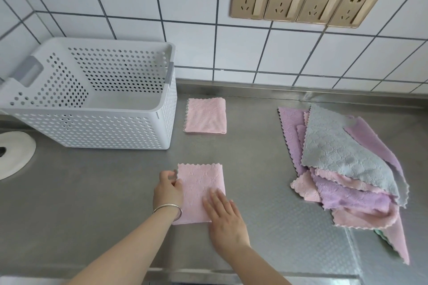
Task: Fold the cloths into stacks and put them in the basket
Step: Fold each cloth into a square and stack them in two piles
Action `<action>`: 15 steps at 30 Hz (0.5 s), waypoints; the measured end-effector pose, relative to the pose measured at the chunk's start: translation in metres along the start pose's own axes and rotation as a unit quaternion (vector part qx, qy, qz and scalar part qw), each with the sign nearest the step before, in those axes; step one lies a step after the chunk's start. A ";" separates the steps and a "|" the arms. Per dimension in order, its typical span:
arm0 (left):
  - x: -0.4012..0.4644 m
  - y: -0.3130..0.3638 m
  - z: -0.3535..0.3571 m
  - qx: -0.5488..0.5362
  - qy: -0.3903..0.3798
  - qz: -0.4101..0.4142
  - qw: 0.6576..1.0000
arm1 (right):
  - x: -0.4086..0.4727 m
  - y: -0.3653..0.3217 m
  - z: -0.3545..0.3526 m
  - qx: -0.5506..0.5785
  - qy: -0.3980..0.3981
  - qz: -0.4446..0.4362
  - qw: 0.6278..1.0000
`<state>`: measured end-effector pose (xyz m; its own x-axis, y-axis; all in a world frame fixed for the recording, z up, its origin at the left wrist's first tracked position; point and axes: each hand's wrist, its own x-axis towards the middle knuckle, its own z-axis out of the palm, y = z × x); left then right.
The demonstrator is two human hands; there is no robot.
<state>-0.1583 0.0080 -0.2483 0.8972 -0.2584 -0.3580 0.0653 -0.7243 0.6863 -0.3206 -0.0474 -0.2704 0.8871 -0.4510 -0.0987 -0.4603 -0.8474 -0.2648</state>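
Observation:
A folded pink cloth (201, 186) lies on the steel counter in front of me. My left hand (168, 188) pinches its left edge near the far corner. My right hand (223, 214) lies flat on its near right part, fingers spread. Another folded pink cloth (206, 115) rests farther back, just right of the white perforated basket (104, 129), which stands empty at the left. A loose heap of unfolded cloths (347, 169), grey, purple and pink, lies at the right.
A round white drain fitting (14, 155) sits at the far left below the basket. The tiled wall behind carries a row of gold sockets (305, 1). The counter's front edge (208, 273) runs just below my arms.

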 end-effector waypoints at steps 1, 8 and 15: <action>0.000 -0.002 0.000 0.000 0.000 0.000 1.000 | -0.001 0.001 -0.001 0.003 -0.011 -0.009 1.000; -0.005 -0.009 0.001 0.007 0.024 -0.003 1.000 | -0.002 0.002 -0.010 -0.006 -0.043 -0.021 0.999; -0.005 -0.012 0.000 0.000 0.031 -0.023 0.999 | 0.010 0.002 -0.021 0.070 -0.012 -0.016 0.997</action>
<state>-0.1636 0.0175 -0.2546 0.9184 -0.1845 -0.3499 0.1075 -0.7347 0.6698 -0.3137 -0.0594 -0.2516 0.9028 -0.4154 -0.1113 -0.4233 -0.8130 -0.3998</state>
